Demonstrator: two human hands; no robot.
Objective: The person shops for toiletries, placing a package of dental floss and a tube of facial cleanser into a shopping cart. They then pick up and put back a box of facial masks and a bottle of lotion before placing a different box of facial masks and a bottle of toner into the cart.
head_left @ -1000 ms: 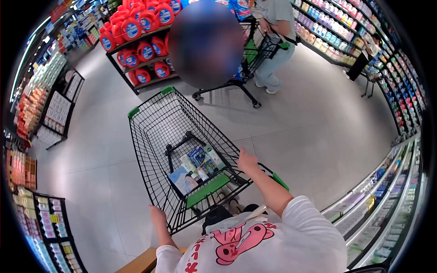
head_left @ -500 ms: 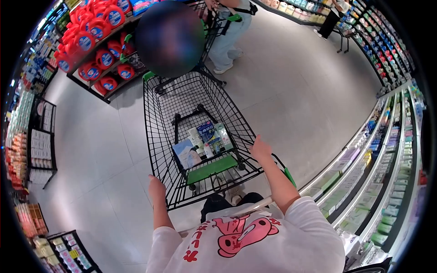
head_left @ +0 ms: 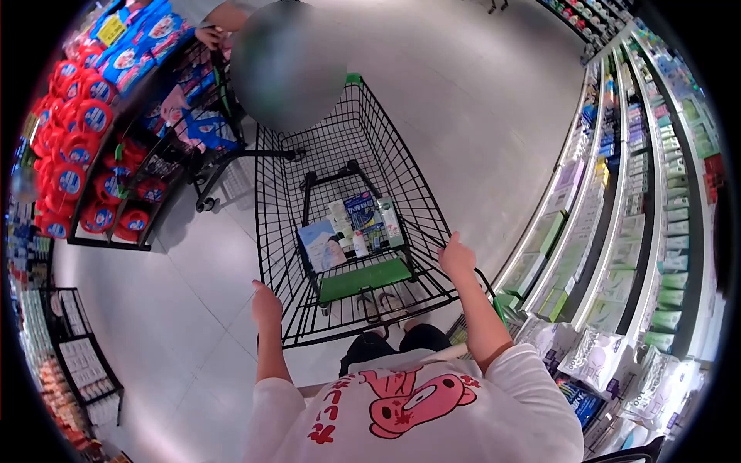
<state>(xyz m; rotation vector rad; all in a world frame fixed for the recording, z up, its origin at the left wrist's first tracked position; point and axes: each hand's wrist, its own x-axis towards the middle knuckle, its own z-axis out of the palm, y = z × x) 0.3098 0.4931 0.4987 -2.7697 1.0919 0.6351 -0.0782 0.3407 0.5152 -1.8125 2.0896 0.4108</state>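
Note:
A black wire shopping cart [head_left: 421, 185] with a green flap [head_left: 364, 281] stands in front of me. My left hand [head_left: 267, 304] is closed at the cart's near left corner, thumb up; its fingers are mostly hidden. On the near right side, my right hand [head_left: 457, 256] is closed on the cart, with the thumb pointing forward. Several goods lie low in the cart: a pale blue and white box [head_left: 320, 247], a dark blue pack [head_left: 361, 212], a white and green box [head_left: 390, 220] and a small white bottle [head_left: 360, 245].
Ahead on the left are another person's hand [head_left: 210, 35] and a second cart [head_left: 208, 174] holding blue and pink packs. Behind it stands a rack of red bottles [head_left: 73, 147]. Shelves [head_left: 610, 224] line the right, with white bags [head_left: 594, 355] close to my right arm.
My view has swung right as the cart advances. The red bottles and the other person's cart have shifted left in view, and the right shelves are nearer. Both hands keep their hold.

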